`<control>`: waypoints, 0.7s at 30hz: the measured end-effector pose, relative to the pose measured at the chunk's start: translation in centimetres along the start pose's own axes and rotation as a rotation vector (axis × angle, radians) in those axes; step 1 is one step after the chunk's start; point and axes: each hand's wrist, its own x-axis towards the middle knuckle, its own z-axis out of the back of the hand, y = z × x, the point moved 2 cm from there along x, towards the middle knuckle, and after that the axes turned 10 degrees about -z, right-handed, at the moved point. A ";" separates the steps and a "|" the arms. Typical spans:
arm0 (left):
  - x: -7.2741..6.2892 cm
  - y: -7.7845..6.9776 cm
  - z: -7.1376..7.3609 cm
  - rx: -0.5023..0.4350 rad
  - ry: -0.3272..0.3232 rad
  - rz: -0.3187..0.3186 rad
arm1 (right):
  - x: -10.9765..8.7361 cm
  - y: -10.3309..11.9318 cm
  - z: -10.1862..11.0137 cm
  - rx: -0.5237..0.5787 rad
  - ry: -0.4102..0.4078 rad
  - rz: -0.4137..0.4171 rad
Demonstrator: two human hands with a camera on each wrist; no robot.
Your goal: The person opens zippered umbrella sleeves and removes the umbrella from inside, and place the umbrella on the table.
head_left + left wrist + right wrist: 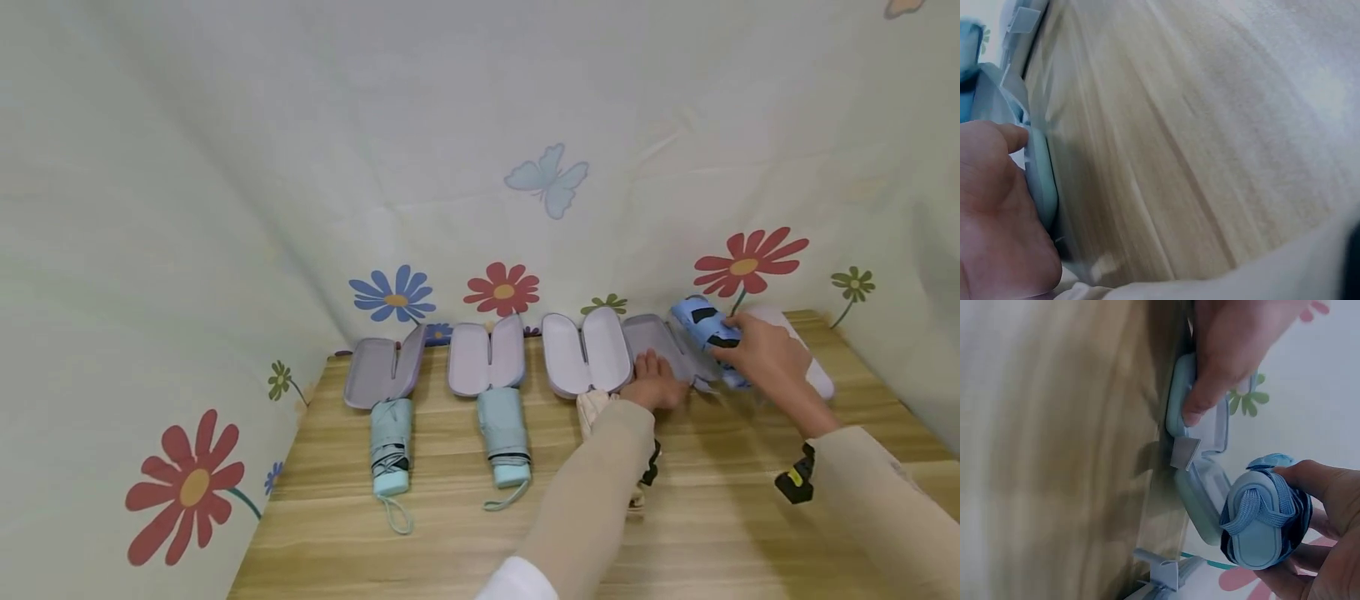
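Note:
My right hand (772, 350) grips a blue folded umbrella (701, 323) and holds it above the right half of an open grey-lined zip case (656, 335). In the right wrist view, the umbrella's pale blue end with its wrist strap (1254, 519) faces the camera, with fingers and thumb around its sides. My left hand (656, 385) rests on the near left part of that same case. Its thumb (1200, 403) lies against the case's inside in the right wrist view. The left wrist view shows the left palm (997, 206) beside the case's pale rounded edge (1044, 181).
Three more open cases (375, 371) (470, 358) (566, 354) stand leftward along the wall. Teal folded umbrellas (390, 442) (504, 429) lie before two; a beige one (592, 408) is partly behind my left sleeve. A whitish case (821, 379) lies beyond my right hand. Flowered cloth (450, 167) hangs behind.

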 end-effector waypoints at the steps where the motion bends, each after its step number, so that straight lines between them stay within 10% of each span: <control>1: 0.1 0.0 0.0 0.009 0.001 -0.005 | -0.7 -0.2 0.1 -0.001 0.002 0.007; 13: 0.3 -0.5 0.1 0.027 0.006 -0.026 | -8.9 -2.3 0.2 -0.051 0.113 0.051; 21: -0.4 -0.9 0.2 0.013 -0.024 -0.056 | -10.8 -3.4 -1.2 -0.092 0.194 0.012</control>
